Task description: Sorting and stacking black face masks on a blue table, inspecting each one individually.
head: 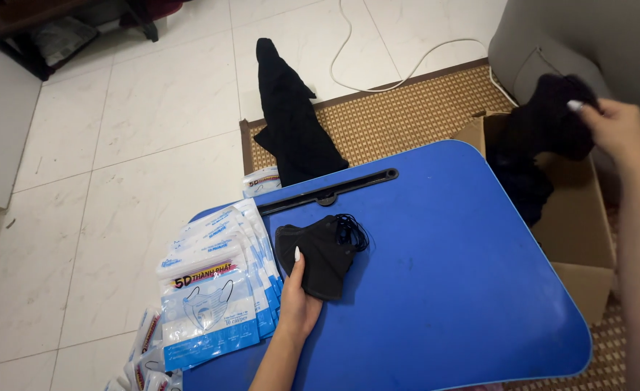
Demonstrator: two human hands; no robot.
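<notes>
My left hand [299,300] pressed flat, fingers open, on the stack of black masks [320,253] near the blue table's [465,289] left edge. My right hand [613,130] clutched another black bundle [544,123] over the cardboard box [580,224], well apart, past the right edge.

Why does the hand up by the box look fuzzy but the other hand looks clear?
In the head view, the right hand holding black masks over the cardboard box is smeared by blur; the left hand on the black masks on the blue table is sharp, evenly lit, with soft shadows.
</notes>
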